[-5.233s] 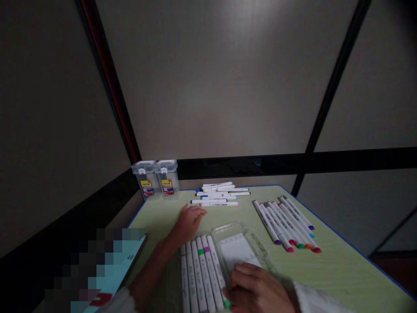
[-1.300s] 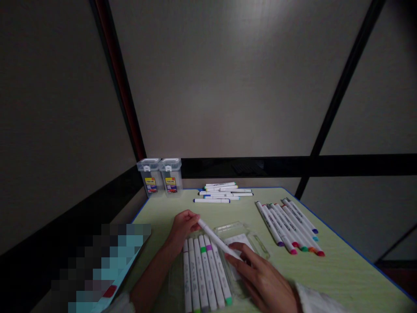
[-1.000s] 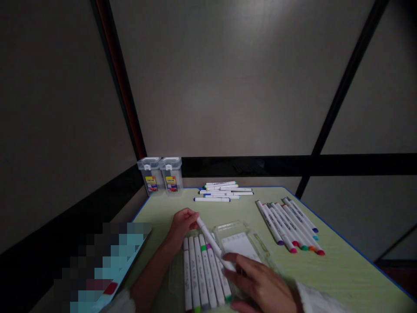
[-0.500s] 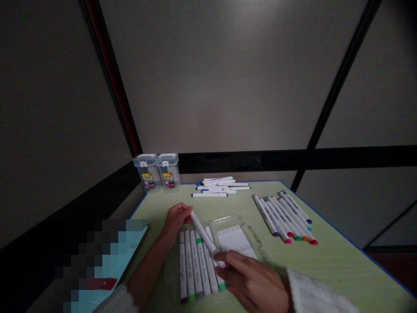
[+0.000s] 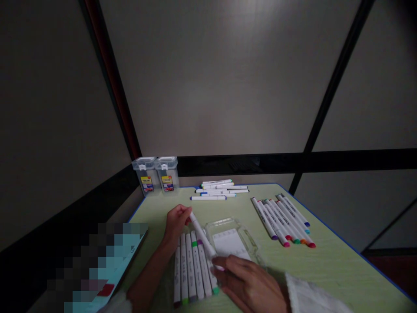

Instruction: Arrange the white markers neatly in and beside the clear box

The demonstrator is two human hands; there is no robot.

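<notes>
While one smooth, white, cylindrical marker (image 5: 202,235) is held slantwise above six markers (image 5: 196,271) in a row, its far end is pinched by the left hand's (image 5: 176,221) fingers and its near end by the right hand's (image 5: 250,280). A white card (image 5: 230,243) is seen in the open, clear plastic case (image 5: 224,221). Eight markers (image 5: 283,221) are laid at right, two clear lidded boxes (image 5: 167,176) at the rear left. Bare, blue-edged tabletop (image 5: 329,271) is left at far right.

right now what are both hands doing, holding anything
Left hand: closed on the far end of a white marker.
Right hand: fingers closed on the near end of that same marker.
</notes>
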